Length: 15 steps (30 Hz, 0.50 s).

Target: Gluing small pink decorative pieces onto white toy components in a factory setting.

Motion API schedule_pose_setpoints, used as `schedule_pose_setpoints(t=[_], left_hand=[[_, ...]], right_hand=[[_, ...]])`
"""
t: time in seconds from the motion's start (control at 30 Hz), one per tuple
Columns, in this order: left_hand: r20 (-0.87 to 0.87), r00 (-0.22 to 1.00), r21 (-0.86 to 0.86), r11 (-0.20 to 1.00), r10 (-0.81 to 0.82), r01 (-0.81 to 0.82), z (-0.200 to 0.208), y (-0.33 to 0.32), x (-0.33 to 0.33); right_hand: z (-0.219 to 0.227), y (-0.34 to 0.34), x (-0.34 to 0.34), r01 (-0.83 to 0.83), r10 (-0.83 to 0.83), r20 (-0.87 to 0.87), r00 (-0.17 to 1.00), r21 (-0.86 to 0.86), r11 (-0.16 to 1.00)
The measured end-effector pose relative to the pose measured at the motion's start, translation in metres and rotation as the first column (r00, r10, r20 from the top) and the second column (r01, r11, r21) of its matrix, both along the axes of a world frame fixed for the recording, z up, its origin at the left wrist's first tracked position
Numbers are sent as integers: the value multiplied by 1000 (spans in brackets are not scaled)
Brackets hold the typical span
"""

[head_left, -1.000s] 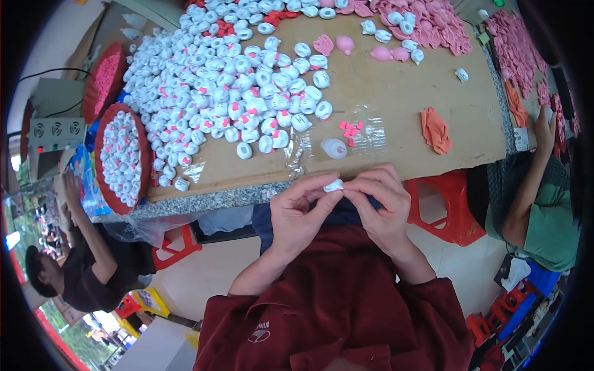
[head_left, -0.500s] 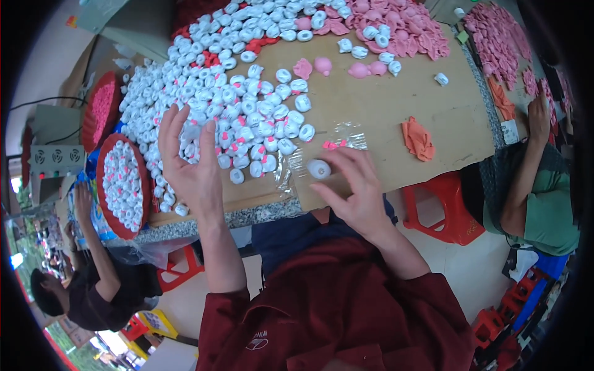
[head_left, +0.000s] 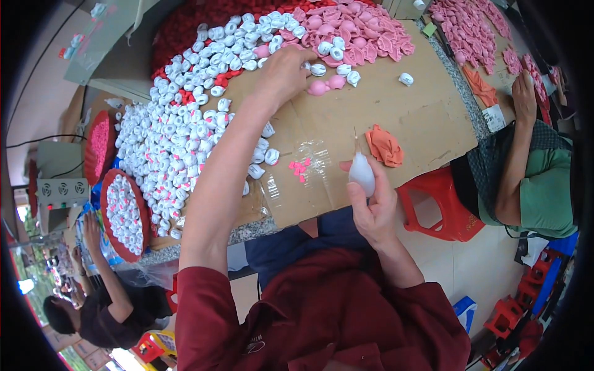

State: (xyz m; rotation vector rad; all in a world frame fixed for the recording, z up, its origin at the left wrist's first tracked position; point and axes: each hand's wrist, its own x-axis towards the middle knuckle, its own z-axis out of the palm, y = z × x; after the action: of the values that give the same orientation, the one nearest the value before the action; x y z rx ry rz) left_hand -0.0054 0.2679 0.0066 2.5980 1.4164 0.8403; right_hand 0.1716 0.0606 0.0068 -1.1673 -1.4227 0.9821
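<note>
My left hand (head_left: pixel 283 75) reaches far across the table, its bent fingers closed around a small white rounded piece (head_left: pixel 306 68) that they partly hide. Beside it sit another white piece (head_left: pixel 318 70) and two joined pink balls (head_left: pixel 327 85). In my right hand (head_left: pixel 375 207) is a white squeeze bottle (head_left: pixel 362 176) with a thin needle tip, tilted upward near the table's front edge. Just past the bottle lies a crumpled orange glove-like scrap (head_left: pixel 385 146). Several tiny bright pink bits (head_left: pixel 300 168) rest on clear tape to its left.
A large heap of white pieces (head_left: pixel 167 154), many with pink spots, covers the left side. Pink moulded pieces (head_left: pixel 359 37) pile up at the back. Red trays (head_left: pixel 144 238) stand at the left edge. Co-workers sit left and right; a red stool (head_left: pixel 442 210) is at right.
My left hand has gone from above the white heap to the pieces at the back. My right hand has drawn right, away from the pink bits, with the bottle turned needle up.
</note>
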Motion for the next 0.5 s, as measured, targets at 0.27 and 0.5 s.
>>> schedule_pose_setpoints(t=[0.27, 0.5], left_hand=[[763, 310, -646, 655, 567, 391, 51, -139, -10], [735, -146, -466, 650, 662, 600, 7, -233, -25]], right_hand=[[2, -9, 25, -15, 17, -137, 990, 12, 1000], [13, -13, 7, -138, 151, -121, 981, 106, 985]])
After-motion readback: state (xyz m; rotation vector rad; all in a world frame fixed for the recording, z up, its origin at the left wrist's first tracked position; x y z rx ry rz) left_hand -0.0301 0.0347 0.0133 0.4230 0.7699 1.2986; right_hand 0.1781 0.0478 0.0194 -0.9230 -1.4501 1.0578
